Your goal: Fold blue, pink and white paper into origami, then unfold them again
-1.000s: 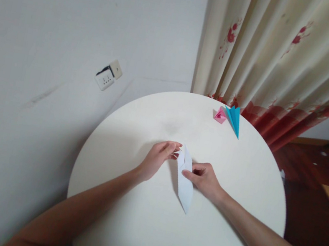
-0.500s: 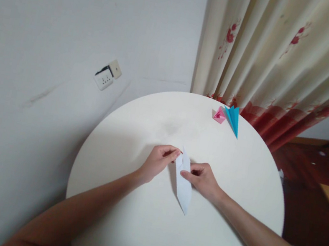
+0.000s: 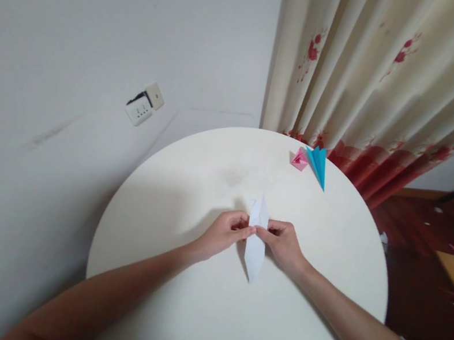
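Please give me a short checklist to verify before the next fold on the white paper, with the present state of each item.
1. Left hand touches the white folded paper at its middle: ok.
2. Right hand touches it from the other side: ok.
3. Paper's near tip rests on the round table: cannot tell.
4. Pink folded piece and blue folded piece lie apart from the hands, at the far rim: ok.
5. Crease edges aligned: cannot tell.

Home: floral curtain, round table
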A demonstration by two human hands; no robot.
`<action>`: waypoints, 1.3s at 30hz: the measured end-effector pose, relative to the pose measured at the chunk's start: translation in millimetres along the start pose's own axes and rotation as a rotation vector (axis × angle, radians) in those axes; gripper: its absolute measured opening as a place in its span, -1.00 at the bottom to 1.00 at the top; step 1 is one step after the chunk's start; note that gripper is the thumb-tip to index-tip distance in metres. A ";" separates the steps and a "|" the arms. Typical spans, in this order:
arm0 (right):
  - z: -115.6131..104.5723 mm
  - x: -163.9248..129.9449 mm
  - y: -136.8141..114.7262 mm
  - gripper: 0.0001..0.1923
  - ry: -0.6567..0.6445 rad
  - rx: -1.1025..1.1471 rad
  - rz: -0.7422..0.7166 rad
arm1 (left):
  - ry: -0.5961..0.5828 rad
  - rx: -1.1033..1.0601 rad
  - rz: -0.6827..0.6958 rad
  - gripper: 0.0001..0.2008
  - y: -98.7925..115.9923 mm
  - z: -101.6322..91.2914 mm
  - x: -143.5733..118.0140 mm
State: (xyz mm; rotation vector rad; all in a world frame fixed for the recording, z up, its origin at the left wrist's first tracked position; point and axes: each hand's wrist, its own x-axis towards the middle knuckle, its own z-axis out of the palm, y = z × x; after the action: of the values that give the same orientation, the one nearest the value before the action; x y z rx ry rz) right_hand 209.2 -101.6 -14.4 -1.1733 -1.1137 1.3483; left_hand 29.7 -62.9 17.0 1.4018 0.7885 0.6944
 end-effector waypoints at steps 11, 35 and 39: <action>2.7 -1.5 -12.7 -0.66 0.042 -0.012 -0.203 | 0.195 -0.039 0.149 -0.65 -6.7 2.9 2.6; -7.7 -8.7 -32.4 -0.76 -0.050 -0.071 -0.395 | 0.076 0.110 0.269 -0.77 10.6 -7.7 -5.0; -7.8 -9.0 -32.9 -0.73 -0.059 -0.079 -0.380 | 0.076 0.096 0.268 -0.78 11.5 -6.8 -4.7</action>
State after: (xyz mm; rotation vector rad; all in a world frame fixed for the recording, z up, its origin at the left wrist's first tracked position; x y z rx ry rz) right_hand 220.7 -107.4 18.0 -0.9225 -1.3645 1.0574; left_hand 21.9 -62.1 28.7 1.5936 0.7070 0.9306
